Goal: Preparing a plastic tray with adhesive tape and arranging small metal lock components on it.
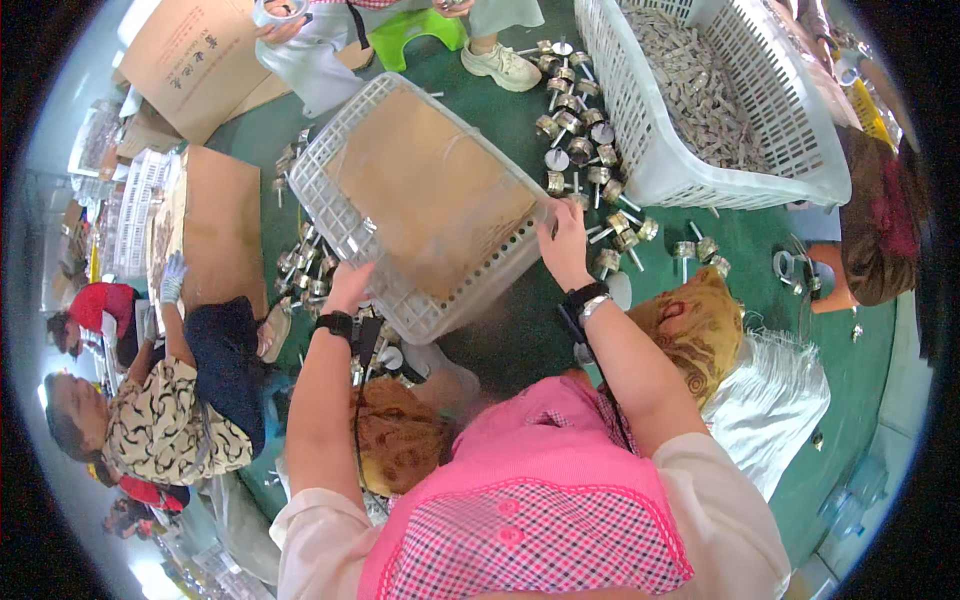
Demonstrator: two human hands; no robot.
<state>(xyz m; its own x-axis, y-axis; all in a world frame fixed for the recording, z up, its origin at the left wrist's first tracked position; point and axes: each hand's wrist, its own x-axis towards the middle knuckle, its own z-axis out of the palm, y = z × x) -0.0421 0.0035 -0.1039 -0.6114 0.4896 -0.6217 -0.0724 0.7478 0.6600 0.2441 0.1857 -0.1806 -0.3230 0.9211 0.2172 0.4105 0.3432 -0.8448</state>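
In front of my knees is a white plastic basket [405, 312], tilted, with a flat brown cardboard sheet [430, 180] across most of it. My left hand [349, 288] is closed on its near left edge, thumb on the plastic, most fingers hidden. At the near right corner, my right hand [564, 240] grips the rim with bent fingers. Several silver round metal parts with thin rods [605, 175] lie to the right of the basket. More of these metal parts [308, 265] lie on its left side.
A large white crate [640, 150] full of small grey pieces stands at the far right. Ahead sits a person beside a green stool [415, 38]; another, gloved, works at the left by a cardboard box [225, 215]. A silvery plastic sheet [775, 400] lies on the green floor.
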